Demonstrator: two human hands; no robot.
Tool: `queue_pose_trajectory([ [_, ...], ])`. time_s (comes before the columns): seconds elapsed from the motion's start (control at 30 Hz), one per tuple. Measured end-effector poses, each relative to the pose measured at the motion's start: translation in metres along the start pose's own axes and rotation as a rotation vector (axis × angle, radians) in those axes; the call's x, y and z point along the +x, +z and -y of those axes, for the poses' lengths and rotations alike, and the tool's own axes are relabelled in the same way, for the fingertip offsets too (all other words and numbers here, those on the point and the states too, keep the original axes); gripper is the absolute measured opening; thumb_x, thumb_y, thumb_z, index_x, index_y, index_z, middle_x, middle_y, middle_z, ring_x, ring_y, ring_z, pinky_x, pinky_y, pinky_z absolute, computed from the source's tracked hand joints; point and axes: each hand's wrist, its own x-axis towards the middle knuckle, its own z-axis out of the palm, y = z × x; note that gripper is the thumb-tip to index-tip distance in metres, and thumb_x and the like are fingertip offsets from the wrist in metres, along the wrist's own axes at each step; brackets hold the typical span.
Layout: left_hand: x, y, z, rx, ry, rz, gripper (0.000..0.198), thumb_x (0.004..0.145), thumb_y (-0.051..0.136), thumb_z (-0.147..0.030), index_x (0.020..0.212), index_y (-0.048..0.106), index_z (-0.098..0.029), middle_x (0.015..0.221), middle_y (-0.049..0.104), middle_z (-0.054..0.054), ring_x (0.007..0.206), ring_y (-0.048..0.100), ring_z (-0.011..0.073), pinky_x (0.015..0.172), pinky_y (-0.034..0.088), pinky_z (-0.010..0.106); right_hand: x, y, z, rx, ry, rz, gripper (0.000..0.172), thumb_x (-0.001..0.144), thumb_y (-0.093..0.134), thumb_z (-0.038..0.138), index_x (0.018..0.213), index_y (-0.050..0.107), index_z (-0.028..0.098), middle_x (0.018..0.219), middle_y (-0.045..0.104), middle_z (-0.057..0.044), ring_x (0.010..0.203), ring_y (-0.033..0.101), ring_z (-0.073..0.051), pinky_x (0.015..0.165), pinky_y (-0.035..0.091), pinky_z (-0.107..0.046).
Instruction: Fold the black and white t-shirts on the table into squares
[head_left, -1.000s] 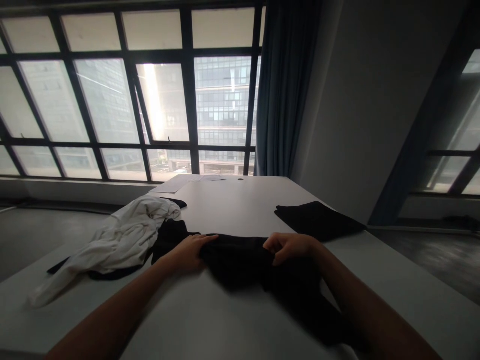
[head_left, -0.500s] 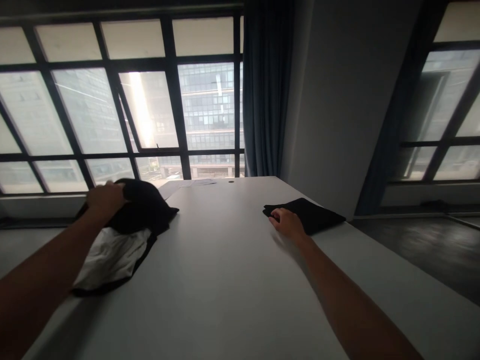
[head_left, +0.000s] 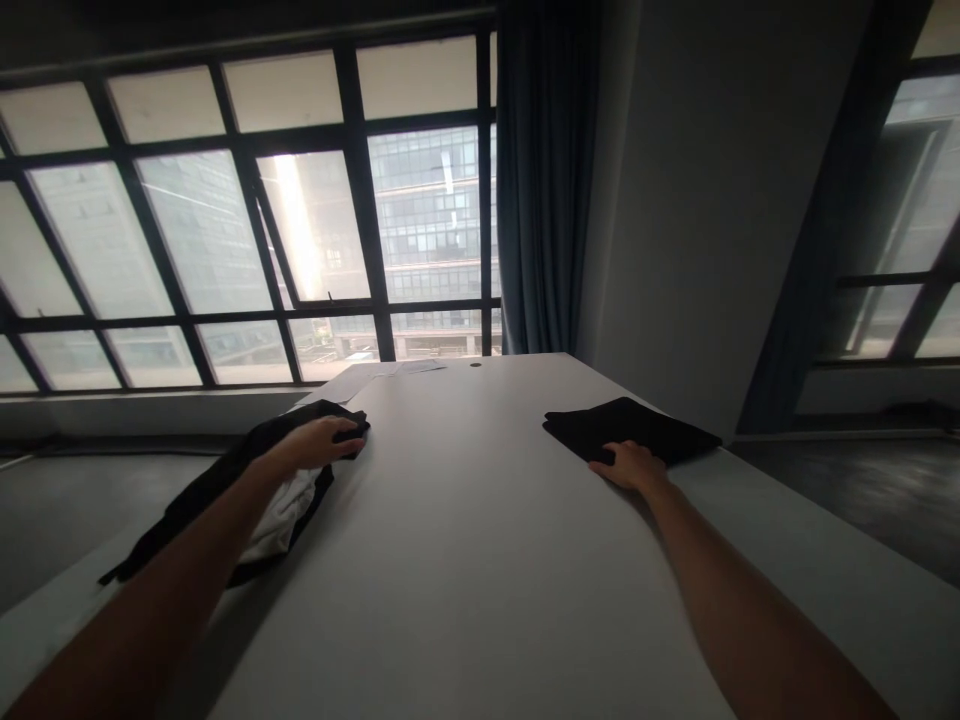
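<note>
On the left of the white table [head_left: 442,540] lies a crumpled black cloth item [head_left: 225,470] with white lining [head_left: 281,520] showing. Its exact kind I cannot make out. My left hand [head_left: 319,445] is closed on the dark bunched end of it, fingers curled over the fabric. To the right, a flat, folded black piece [head_left: 645,430], apparently cloth, rests close to the table's right edge. My right hand [head_left: 630,465] touches its near edge, fingers a little apart and lying on it.
White papers [head_left: 409,368] lie at the far end of the table near a small round dark spot [head_left: 475,365]. Beyond stand large windows [head_left: 307,230], a blue curtain [head_left: 547,200] and a grey pillar [head_left: 690,220].
My left hand has come down and right, from gripping the raised black cloth to its right end; the cloth now lies lower. My right hand has slid along the folded piece's near edge.
</note>
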Motion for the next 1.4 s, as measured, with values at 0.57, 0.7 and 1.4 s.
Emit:
queue_pose_trajectory([
  [0.57, -0.054, 0.089, -0.108, -0.256, 0.191, 0.042, 0.051, 0.077, 0.072, -0.047, 0.119, 0.066, -0.019, 0.125, 0.064, 0.013, 0.118, 0.057, 0.0326, 0.099, 0.047, 0.043, -0.101, -0.05, 0.147, 1.003, -0.661, 0.839, 0.038, 0.068, 0.08, 0.05, 0.073, 0.065, 0.015, 0.066, 0.057, 0.003, 0.063, 0.051, -0.011, 0.064, 0.044, -0.026],
  [0.7, -0.054, 0.089, -0.112, -0.211, 0.241, 0.011, 0.032, 0.075, 0.076, -0.037, 0.102, 0.072, -0.021, 0.116, 0.068, 0.01, 0.115, 0.057, 0.0327, 0.099, 0.046, 0.045, -0.102, -0.054, 0.15, 0.973, -0.677, 0.735, 0.04, 0.062, 0.083, 0.047, 0.077, 0.065, 0.015, 0.071, 0.061, 0.001, 0.066, 0.054, -0.013, 0.062, 0.044, -0.027],
  [1.4, -0.056, 0.1, -0.111, -0.293, 0.348, 0.258, 0.02, 0.085, 0.062, -0.024, 0.104, 0.071, -0.025, 0.112, 0.066, 0.005, 0.106, 0.06, 0.0251, 0.093, 0.048, 0.038, -0.047, -0.018, 0.099, 0.243, -0.677, 0.165, 0.047, 0.079, 0.054, 0.006, 0.123, 0.066, 0.018, 0.112, 0.066, -0.01, 0.101, 0.063, -0.022, 0.092, 0.047, -0.033],
])
